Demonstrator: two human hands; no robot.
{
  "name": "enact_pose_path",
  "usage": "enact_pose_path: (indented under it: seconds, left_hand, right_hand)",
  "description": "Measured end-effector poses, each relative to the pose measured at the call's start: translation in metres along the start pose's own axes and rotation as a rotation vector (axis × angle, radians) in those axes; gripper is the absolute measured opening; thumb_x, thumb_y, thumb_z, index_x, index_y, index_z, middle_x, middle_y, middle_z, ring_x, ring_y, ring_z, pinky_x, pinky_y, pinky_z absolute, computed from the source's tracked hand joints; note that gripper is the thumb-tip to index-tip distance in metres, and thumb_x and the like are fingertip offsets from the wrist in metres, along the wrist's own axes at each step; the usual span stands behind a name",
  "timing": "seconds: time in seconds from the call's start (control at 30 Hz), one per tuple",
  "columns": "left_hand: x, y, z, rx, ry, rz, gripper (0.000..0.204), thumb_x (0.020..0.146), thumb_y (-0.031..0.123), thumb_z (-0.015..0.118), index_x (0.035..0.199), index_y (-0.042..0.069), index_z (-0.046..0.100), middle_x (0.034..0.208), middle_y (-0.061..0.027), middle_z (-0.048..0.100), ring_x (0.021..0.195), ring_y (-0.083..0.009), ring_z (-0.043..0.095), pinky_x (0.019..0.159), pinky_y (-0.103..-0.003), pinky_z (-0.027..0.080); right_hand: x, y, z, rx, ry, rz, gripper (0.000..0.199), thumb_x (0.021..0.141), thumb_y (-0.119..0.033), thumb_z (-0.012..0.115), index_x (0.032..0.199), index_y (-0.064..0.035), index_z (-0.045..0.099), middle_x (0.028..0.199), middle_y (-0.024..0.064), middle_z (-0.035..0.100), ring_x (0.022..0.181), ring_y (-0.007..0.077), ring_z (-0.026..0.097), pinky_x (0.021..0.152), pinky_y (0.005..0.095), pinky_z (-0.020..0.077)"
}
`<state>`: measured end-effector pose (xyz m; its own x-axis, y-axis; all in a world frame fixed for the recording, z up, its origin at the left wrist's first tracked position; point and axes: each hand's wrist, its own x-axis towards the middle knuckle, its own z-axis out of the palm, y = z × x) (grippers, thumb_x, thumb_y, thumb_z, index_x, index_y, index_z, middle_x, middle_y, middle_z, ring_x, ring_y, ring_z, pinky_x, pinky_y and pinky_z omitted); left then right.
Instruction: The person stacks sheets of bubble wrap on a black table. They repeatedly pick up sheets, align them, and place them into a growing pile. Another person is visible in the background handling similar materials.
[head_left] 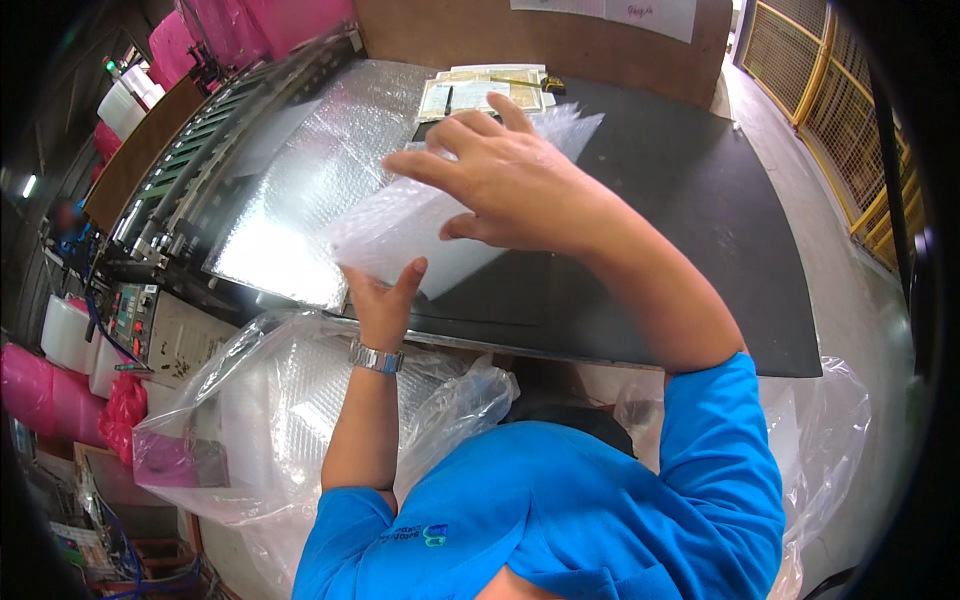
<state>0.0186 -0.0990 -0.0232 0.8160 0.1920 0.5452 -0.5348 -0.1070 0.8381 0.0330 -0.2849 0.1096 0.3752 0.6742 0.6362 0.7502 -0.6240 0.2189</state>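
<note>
Plastic sheets (pixel 390 225) above the table (pixel 720 200) appear light, slippery; best held by edges. Left hand (pixel 380 310): grip unconfirmed. Right hand (pixel 500 180): fingers spread.

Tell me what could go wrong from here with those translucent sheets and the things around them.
The translucent sheets could slide out of line: the right hand's fingers are spread, and the left hand's grip is partly hidden. The metal wristband might snag the clear plastic bag bunched below the table's near edge. A wide sweep could nudge the papers beyond the sheets.
</note>
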Motion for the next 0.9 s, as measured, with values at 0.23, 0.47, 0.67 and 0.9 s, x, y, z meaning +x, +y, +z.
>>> enact_pose_path:
  seconds: [0.23, 0.47, 0.67, 0.9]
  left_hand:
    - [-0.004, -0.027, 0.015, -0.033, -0.051, -0.065, 0.053, 0.077, 0.020, 0.068, 0.117, 0.000, 0.040, 0.105, -0.0130, 0.053, 0.095, -0.0177, 0.051, 0.083, -0.030, 0.041]
    - [0.003, -0.030, -0.015, 0.371, 0.324, 0.124, 0.044, 0.083, 0.023, 0.061, 0.112, -0.006, 0.044, 0.102, -0.0178, 0.055, 0.091, -0.0244, 0.053, 0.080, -0.033, 0.042]
    - [0.000, -0.032, -0.039, 0.539, 0.362, 0.199, 0.046, 0.084, 0.022, 0.059, 0.114, -0.007, 0.041, 0.101, -0.0198, 0.053, 0.091, -0.0283, 0.053, 0.080, -0.036, 0.041]
    - [-0.001, -0.031, -0.050, 0.609, 0.368, 0.237, 0.043, 0.084, 0.020, 0.059, 0.115, -0.005, 0.041, 0.104, -0.0187, 0.054, 0.092, -0.0261, 0.054, 0.080, -0.035, 0.042]
  right_hand:
    - [-0.007, 0.007, 0.020, 0.114, -0.032, 0.140, 0.064, 0.065, -0.033, 0.071, 0.122, -0.0184, 0.045, 0.104, 0.0093, 0.054, 0.109, 0.0269, 0.046, 0.097, 0.0465, 0.0286]
    - [-0.060, 0.048, 0.051, 0.318, 0.463, 0.589, 0.050, 0.075, -0.033, 0.063, 0.117, -0.0102, 0.048, 0.110, 0.0135, 0.050, 0.108, 0.0313, 0.044, 0.093, 0.0408, 0.0320]
    - [-0.138, 0.040, 0.146, 0.466, 0.100, 0.810, 0.046, 0.075, -0.034, 0.062, 0.113, -0.0104, 0.051, 0.112, 0.0132, 0.049, 0.107, 0.0303, 0.044, 0.093, 0.0432, 0.0312]
    - [-0.158, 0.016, 0.164, 0.339, -0.274, 0.734, 0.038, 0.077, -0.033, 0.060, 0.109, -0.0121, 0.055, 0.115, 0.0119, 0.047, 0.114, 0.0269, 0.040, 0.100, 0.0488, 0.0221]
